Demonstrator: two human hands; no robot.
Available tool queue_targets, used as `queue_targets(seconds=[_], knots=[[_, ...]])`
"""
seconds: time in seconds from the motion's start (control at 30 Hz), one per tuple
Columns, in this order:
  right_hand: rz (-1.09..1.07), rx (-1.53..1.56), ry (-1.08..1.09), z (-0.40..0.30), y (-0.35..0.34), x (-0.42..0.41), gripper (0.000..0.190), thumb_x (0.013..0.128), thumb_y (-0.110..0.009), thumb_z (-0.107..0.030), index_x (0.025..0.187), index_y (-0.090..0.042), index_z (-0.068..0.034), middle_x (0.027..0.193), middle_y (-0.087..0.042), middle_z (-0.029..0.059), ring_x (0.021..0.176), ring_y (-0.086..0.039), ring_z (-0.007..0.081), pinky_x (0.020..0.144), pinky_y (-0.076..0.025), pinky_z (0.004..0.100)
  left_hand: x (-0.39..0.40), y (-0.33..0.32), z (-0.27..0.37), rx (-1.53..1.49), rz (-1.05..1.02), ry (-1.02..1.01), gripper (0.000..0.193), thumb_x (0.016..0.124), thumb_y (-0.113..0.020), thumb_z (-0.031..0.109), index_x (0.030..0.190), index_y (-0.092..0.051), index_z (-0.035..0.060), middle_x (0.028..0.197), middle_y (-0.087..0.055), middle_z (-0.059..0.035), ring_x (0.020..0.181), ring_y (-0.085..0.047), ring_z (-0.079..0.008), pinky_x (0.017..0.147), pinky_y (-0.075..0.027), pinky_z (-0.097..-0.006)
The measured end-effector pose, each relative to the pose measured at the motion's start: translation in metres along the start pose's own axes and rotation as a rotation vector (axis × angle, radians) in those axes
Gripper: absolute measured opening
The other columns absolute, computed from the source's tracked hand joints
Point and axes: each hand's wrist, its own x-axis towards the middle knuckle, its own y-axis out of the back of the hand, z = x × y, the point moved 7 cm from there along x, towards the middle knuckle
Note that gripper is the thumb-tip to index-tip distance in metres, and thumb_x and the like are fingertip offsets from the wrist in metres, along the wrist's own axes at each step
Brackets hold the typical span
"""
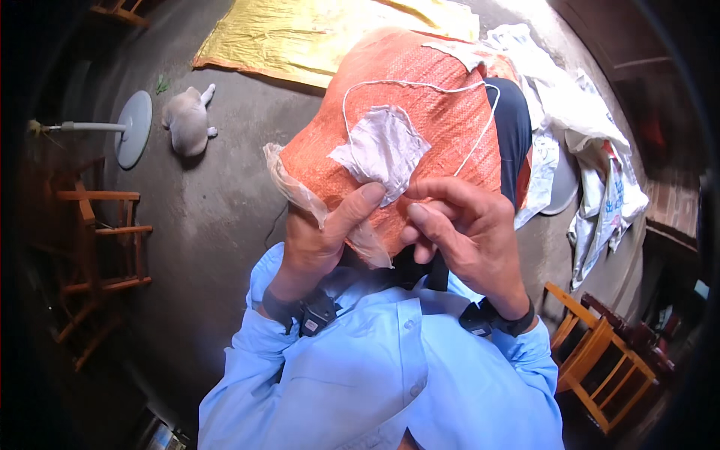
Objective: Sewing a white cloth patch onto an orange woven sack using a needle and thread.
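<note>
An orange woven sack (416,73) lies across my lap, with a whitish patch of fabric (385,143) on it. My left hand (334,230) grips the sack, its thumb pressing the lower edge of the patch. Over the sack a white cord (416,83) curves in a loop, from the patch up and down towards my right hand (469,230). That hand is beside the patch with its thumb and index finger bent close together; whether a needle or the cord's end sits between them cannot be told. Thin translucent plastic (298,188) hangs out along the sack's left edge.
A yellow woven sheet (275,42) covers the floor ahead. White sacks (585,124) lie heaped at the right, over a grey round object (561,183). A puppy (188,121) lies at the left near a round stand base (134,129). Wooden chairs stand left (107,195) and right (588,349).
</note>
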Motion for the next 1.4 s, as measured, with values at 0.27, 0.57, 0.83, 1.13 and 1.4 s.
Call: queue_targets(seconds=[0.27, 0.57, 0.83, 1.13, 1.4], knots=[[0.041, 0.141, 0.089, 0.016, -0.016, 0.006, 0.02, 0.102, -0.066, -0.004, 0.115, -0.066, 0.012, 0.079, -0.072, 0.0058, 0.064, -0.064, 0.0052, 0.055, -0.051, 0.0204, -0.007, -0.003, -0.01, -0.067, -0.027, 0.132, 0.025, 0.098, -0.07, 0.004, 0.122, -0.064, -0.0017, 0.103, -0.072, -0.0087, 0.087, -0.072, -0.0158, 0.073, -0.06, -0.0285], [0.131, 0.041, 0.171, 0.017, -0.02, 0.004, 0.011, 0.101, -0.065, -0.003, 0.1, -0.065, 0.008, 0.072, -0.07, 0.0038, 0.065, -0.064, 0.0044, 0.053, -0.048, 0.0213, -0.007, -0.008, -0.023, -0.268, -0.044, 0.219, 0.023, 0.101, -0.068, 0.011, 0.121, -0.064, 0.0014, 0.095, -0.071, -0.0073, 0.075, -0.069, -0.0154, 0.064, -0.058, -0.0279], [0.069, 0.129, 0.127, 0.015, -0.013, 0.002, 0.012, 0.101, -0.064, -0.003, 0.103, -0.065, 0.009, 0.074, -0.069, 0.0045, 0.062, -0.062, 0.0061, 0.053, -0.047, 0.0213, -0.002, -0.018, -0.026, -0.406, -0.12, 0.289, 0.034, 0.106, -0.06, 0.029, 0.126, -0.061, 0.0013, 0.098, -0.072, -0.0111, 0.076, -0.071, -0.018, 0.065, -0.059, -0.0319], [0.136, 0.158, 0.205, -0.01, 0.031, -0.008, 0.015, 0.102, -0.067, -0.006, 0.106, -0.069, 0.008, 0.076, -0.071, 0.006, 0.06, -0.061, 0.0057, 0.052, -0.048, 0.0207, 0.024, -0.054, -0.014, -0.225, -0.183, 0.168, 0.03, 0.106, -0.065, 0.02, 0.129, -0.062, 0.0023, 0.109, -0.073, -0.0087, 0.09, -0.073, -0.0161, 0.074, -0.061, -0.0305], [0.56, 0.144, 0.409, -0.024, 0.128, -0.064, 0.018, 0.103, -0.069, -0.014, 0.107, -0.072, 0.003, 0.075, -0.069, 0.0059, 0.054, -0.056, 0.0045, 0.05, -0.044, 0.0179, 0.065, -0.101, -0.001, -0.069, -0.139, -0.041, 0.027, 0.101, -0.07, 0.006, 0.127, -0.067, 0.0042, 0.113, -0.071, -0.0039, 0.099, -0.069, -0.0104, 0.079, -0.057, -0.0258]])
